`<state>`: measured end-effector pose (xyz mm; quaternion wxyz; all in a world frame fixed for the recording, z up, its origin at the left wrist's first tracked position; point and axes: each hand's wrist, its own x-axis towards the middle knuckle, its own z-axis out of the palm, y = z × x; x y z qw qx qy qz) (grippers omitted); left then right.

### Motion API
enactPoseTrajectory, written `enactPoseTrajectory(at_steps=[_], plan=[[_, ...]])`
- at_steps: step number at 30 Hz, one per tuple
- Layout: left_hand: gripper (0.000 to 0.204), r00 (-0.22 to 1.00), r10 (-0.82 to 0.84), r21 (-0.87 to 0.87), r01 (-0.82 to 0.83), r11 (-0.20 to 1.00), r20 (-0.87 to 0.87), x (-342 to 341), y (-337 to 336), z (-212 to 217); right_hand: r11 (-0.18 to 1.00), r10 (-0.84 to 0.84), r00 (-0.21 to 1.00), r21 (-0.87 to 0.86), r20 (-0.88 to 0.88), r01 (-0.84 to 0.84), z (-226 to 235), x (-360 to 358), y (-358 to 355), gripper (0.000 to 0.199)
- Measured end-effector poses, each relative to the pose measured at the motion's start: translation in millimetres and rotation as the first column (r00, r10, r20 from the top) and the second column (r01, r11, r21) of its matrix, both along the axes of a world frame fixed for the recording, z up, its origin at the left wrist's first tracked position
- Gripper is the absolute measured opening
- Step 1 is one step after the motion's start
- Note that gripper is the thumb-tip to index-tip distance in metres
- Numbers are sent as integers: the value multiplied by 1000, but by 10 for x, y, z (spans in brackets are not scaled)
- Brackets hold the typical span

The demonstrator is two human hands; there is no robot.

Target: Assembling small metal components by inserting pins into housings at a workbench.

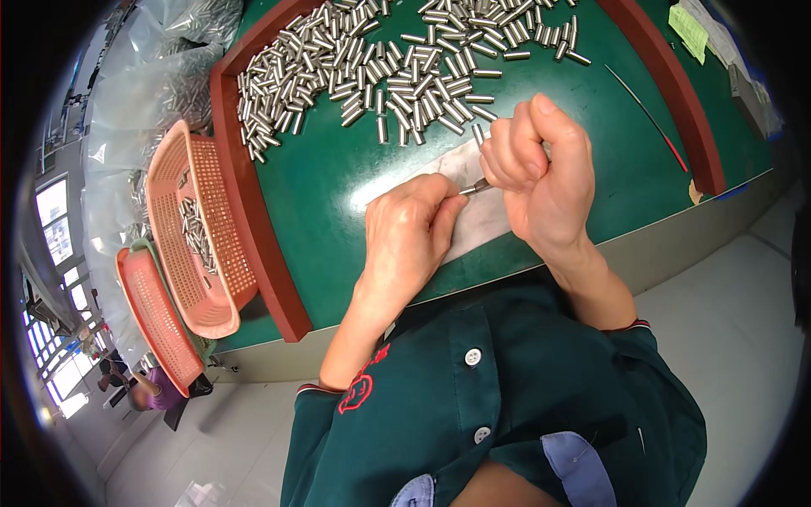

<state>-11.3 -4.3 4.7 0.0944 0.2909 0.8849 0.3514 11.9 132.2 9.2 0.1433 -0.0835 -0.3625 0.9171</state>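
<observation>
Pinching a metal piece (467,191), the left hand (405,224) partly hides it.

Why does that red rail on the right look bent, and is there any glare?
In the head view, the fisheye lens likely bows the right red rail and blackens the corners; glare whitens the green tabletop beside the left hand; the far-left windows look overexposed.

A dark green shirt (532,372) is showing white buttons (473,357), red chest embroidery (358,392) and a blue collar (579,469), while red-and-white trim (643,324) is edging its short sleeves (638,345).
</observation>
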Motion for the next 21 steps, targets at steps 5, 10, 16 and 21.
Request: enactPoseTrajectory(at_steps=[5, 10, 16, 21], plan=[[8, 1000, 0, 22, 0, 1000, 23, -11, -14, -34, 997, 8, 1000, 80, 15, -10, -1, -6, -15, 41], [8, 994, 22, 80, -31, 996, 111, -23, -29, -78, 993, 5, 1000, 116, 4, -6, -21, 2, -48, 41], [8, 990, 32, 115, -48, 992, 137, -34, -23, -94, 968, -37, 999, 248, -12, 39, -4, 24, -125, 41], [7, 990, 1, 66, -10, 998, 139, -55, -21, -54, 965, -6, 1000, 261, -29, 13, 0, 37, -125, 41]])
